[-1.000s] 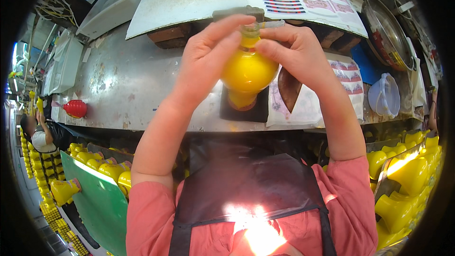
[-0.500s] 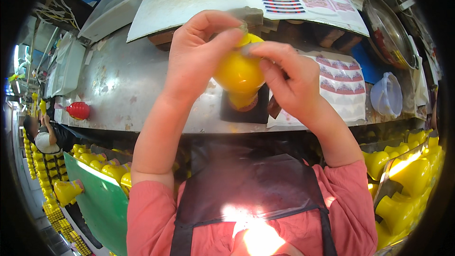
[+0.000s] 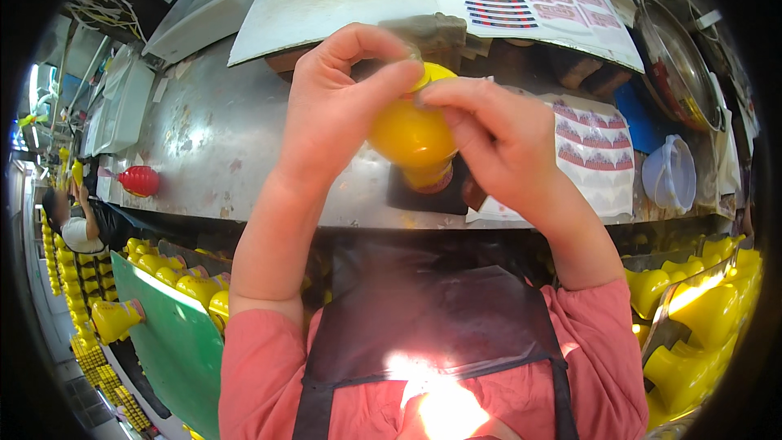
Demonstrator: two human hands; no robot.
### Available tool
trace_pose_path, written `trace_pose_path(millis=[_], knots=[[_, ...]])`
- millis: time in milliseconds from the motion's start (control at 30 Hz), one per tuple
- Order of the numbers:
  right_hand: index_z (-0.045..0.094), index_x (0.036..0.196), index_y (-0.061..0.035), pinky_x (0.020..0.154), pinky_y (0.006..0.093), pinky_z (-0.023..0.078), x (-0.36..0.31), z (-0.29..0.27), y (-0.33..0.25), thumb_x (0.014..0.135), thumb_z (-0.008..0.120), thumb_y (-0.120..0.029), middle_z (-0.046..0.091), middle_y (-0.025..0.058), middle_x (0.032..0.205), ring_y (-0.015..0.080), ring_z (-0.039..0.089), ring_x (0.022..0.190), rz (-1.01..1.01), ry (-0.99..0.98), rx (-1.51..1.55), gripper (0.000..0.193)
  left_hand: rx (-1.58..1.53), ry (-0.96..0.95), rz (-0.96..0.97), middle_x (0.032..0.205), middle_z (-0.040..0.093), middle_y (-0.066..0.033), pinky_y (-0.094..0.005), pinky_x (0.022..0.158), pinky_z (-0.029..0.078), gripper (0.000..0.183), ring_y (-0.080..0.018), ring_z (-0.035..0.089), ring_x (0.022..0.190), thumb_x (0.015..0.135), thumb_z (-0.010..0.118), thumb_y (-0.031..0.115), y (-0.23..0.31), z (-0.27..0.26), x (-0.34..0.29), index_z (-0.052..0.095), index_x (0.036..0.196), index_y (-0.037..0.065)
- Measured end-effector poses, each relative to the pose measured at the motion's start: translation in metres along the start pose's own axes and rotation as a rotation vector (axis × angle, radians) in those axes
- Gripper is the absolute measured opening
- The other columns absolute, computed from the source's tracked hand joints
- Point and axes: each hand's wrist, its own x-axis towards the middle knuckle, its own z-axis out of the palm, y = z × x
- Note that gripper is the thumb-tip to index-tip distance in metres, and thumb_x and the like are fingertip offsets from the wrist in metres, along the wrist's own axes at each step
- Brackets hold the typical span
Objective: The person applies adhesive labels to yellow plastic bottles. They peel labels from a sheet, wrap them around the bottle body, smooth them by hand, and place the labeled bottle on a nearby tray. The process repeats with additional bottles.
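A glossy yellow vase (image 3: 411,134), with a round body and a narrower foot, stands on a dark pad (image 3: 407,195) near the table's front edge. A patterned band runs round its foot. My left hand (image 3: 346,81) is closed at the vase's neck from the left, its thumb and fingertips meeting by the rim. From the right, my right hand (image 3: 501,126) presses thumb and bent forefinger against the neck and shoulder. Slight blur and the fingers hide whether a thin piece lies between my fingertips. Behind the vase lies a grey cloth-like block (image 3: 436,30).
Printed pattern sheets (image 3: 595,155) lie right, beside a translucent plastic tub (image 3: 669,171). A raised white board (image 3: 342,0) holds another sheet. A red bottle (image 3: 140,181) stands left. Yellow vases (image 3: 705,318) crowd racks at both sides, near a green board (image 3: 167,342). Another person (image 3: 81,228) is far left.
The view has shifted slightly. Both hands stay at the vase's neck; my right fingertips now lie a little lower, and more of the yellow rim shows.
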Motion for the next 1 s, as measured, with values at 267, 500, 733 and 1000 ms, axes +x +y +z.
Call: trace_pose_path(millis=[267, 500, 733, 1000], knots=[[0.072, 0.113, -0.0083, 0.068, 0.0357, 0.056, 0.001, -0.008, -0.004, 0.093, 0.067, -0.002, 0.074, 0.0138, 0.098, 0.0317, 0.073, 0.079, 0.062, 0.002, 0.02, 0.022, -0.023, 0.01, -0.019, 0.114, 0.074, -0.011, -0.0284, 0.092, 0.055, 0.016, -0.0152, 0.068, 0.105, 0.094, 0.074, 0.004, -0.001, -0.004, -0.011, 0.07, 0.109, 0.001], [0.072, 0.11, -0.0066, 0.07, 0.0299, 0.055, -0.001, -0.003, -0.006, 0.096, 0.065, -0.003, 0.075, 0.0097, 0.093, 0.0196, 0.072, 0.077, 0.114, -0.01, 0.108, 0.016, 0.067, -0.008, 0.043, 0.109, 0.072, -0.0059, -0.0281, 0.092, 0.053, 0.013, -0.0125, 0.066, 0.104, 0.094, 0.073, 0.005, 0.001, -0.003, -0.018, 0.07, 0.107, 0.002], [0.066, 0.127, -0.0045, 0.052, 0.017, 0.035, 0.036, -0.026, -0.009, 0.102, 0.059, -0.017, 0.066, -0.0019, 0.084, 0.0003, 0.047, 0.057, 0.734, -0.25, 0.606, 0.029, 0.51, -0.008, 0.375, 0.114, 0.071, -0.0084, -0.0364, 0.093, 0.053, 0.011, -0.0223, 0.066, 0.105, 0.088, 0.075, 0.004, 0.008, -0.006, -0.028, 0.071, 0.098, 0.005], [0.056, 0.136, 0.0015, 0.042, 0.0195, 0.028, 0.048, -0.022, -0.031, 0.1, 0.053, -0.014, 0.06, -0.0004, 0.081, 0.0019, 0.038, 0.044, 0.771, -0.319, 0.467, 0.04, 1.05, 0.252, 0.69, 0.099, 0.066, -0.0072, -0.0473, 0.092, 0.045, 0.013, -0.0284, 0.062, 0.097, 0.075, 0.076, 0.021, 0.024, 0.004, -0.046, 0.068, 0.077, 0.01]])
